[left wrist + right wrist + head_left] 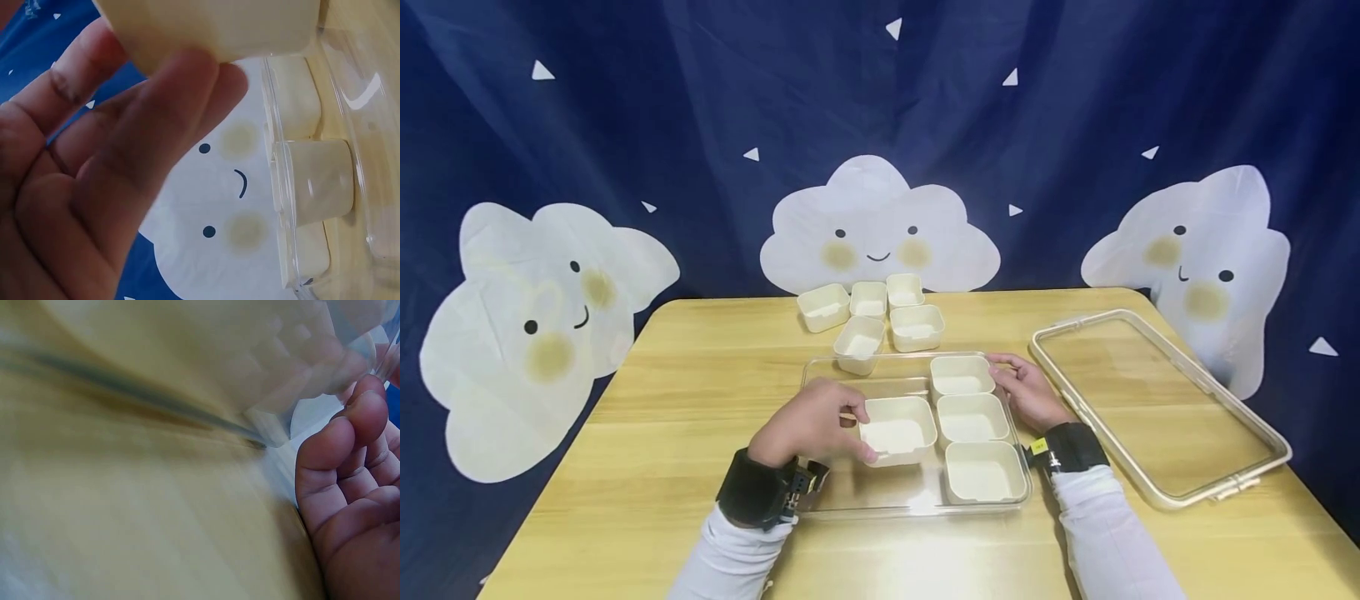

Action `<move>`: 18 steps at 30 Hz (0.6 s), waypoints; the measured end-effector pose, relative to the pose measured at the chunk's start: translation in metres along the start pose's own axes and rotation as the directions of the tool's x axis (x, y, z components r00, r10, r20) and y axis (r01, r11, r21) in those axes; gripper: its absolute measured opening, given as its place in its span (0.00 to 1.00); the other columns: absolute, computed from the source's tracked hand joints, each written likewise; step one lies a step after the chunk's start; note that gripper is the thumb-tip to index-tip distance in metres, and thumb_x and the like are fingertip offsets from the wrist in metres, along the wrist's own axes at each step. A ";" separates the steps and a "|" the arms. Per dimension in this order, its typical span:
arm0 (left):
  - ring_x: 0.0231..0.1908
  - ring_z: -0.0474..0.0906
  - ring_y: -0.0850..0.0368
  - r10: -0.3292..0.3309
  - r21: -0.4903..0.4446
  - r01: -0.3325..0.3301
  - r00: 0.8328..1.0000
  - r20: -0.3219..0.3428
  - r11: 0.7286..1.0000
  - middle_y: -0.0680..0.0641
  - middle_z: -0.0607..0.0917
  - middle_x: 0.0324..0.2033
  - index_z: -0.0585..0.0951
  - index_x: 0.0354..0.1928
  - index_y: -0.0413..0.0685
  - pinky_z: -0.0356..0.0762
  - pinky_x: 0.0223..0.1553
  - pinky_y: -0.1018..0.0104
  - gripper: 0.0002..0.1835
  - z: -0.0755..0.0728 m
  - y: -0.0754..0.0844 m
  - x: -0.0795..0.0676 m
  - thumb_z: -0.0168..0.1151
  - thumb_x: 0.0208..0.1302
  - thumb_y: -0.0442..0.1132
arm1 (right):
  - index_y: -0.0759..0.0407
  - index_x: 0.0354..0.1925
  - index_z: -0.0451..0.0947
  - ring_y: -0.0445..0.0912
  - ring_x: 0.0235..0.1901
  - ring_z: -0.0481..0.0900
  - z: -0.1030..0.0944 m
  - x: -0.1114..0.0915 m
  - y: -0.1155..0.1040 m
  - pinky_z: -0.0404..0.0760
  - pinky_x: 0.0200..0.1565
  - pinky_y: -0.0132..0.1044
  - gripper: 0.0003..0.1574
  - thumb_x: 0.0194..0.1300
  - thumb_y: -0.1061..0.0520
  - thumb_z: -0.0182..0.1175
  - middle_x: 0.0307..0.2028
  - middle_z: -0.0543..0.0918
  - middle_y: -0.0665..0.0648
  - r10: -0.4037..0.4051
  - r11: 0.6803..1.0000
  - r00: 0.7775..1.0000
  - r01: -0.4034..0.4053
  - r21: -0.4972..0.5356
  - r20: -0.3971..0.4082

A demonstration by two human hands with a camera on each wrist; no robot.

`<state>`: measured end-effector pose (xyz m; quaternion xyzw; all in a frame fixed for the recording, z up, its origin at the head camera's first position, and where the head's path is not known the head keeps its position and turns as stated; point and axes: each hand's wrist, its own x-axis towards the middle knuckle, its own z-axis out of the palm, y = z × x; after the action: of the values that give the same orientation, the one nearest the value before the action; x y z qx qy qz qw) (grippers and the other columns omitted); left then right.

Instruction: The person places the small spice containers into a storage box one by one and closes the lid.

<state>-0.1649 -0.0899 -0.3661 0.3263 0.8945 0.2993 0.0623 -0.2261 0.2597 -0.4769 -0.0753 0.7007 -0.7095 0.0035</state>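
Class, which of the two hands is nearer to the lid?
Right. The right hand is beside the lid, at the tray's right edge; the left hand is farther left, pinching a cup over the tray.

3 square cream plastic cups (973, 419) block the right end of the clear rectangular plastic tray (865, 490); pale wooden tabletop (685, 400) leftward offers passage.

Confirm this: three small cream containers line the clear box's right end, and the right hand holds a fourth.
Not quite: the head view shows the left hand holding the fourth container. Three containers do line the right end of the clear box.
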 end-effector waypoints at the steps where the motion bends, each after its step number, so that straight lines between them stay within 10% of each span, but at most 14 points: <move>1: 0.24 0.68 0.65 0.013 0.009 -0.013 1.000 0.012 1.000 0.62 0.73 0.18 0.81 0.24 0.52 0.69 0.28 0.70 0.16 0.001 0.000 0.000 0.82 0.36 0.46 | 0.75 0.58 0.66 0.35 0.20 0.69 0.000 0.001 0.000 0.70 0.25 0.25 0.21 0.71 0.65 0.52 0.20 0.73 0.45 0.000 1.000 1.000 0.000 -0.001 0.000; 18: 0.26 0.70 0.62 -0.006 0.097 -0.008 0.989 0.145 0.995 0.60 0.77 0.21 0.78 0.21 0.55 0.70 0.30 0.68 0.18 0.017 0.013 0.002 0.82 0.35 0.47 | 0.68 0.54 0.71 0.34 0.21 0.68 0.001 0.001 0.002 0.69 0.25 0.24 0.14 0.70 0.67 0.51 0.20 0.73 0.44 -0.027 0.998 1.000 0.027 0.051 0.003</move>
<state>-0.1542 -0.0724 -0.3724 0.3502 0.9009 0.2309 0.1112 -0.2270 0.2589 -0.4785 -0.0859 0.6813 -0.7270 -0.0031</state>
